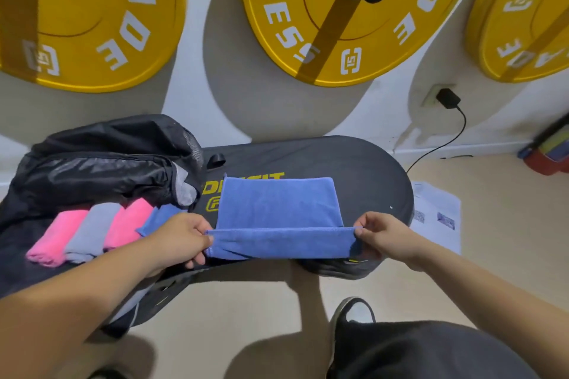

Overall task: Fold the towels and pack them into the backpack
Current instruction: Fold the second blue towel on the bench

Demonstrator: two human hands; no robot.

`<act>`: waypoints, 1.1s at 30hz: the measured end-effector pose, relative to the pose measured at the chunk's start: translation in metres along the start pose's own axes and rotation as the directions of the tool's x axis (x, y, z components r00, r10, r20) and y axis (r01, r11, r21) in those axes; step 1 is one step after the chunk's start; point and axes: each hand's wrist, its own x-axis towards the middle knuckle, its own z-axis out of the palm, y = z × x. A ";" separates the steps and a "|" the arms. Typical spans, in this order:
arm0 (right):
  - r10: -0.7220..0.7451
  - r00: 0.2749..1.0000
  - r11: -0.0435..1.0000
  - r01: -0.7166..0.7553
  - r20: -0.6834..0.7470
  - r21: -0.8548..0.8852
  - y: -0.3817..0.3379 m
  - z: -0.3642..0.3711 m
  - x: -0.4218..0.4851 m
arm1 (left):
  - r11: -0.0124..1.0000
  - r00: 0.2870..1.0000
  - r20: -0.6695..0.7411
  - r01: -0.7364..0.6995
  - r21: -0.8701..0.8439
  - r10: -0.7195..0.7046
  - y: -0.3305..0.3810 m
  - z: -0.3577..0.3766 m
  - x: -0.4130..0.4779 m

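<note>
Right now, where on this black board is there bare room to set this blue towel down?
Bare board lies right of the blue towel, out to the board's rounded edge, plus a strip behind it toward the wall. The left is crowded: the backpack and a row of folded towels.

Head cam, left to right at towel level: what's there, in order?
First pink towel, grey towel, second pink towel, small folded blue towel, left hand, half-folded blue towel, right hand, papers.

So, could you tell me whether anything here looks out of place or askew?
Only a printed paper sheet lies loose on the floor beside the black board; the folded towels sit in a tidy row.
</note>
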 end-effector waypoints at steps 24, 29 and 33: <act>-0.030 0.939 1.000 0.026 -0.342 -0.016 0.005 0.002 0.164 | 0.859 0.949 -0.283 0.025 0.511 0.141 0.042 0.023 0.164; -0.019 0.950 0.993 -0.019 -0.311 -0.118 0.003 0.006 0.169 | 0.941 0.960 -0.281 0.091 0.325 0.004 0.036 0.028 0.162; -0.041 0.955 0.969 -0.034 -0.295 -0.245 0.001 0.013 0.165 | 0.986 0.960 -0.257 0.136 0.096 -0.107 0.038 0.032 0.161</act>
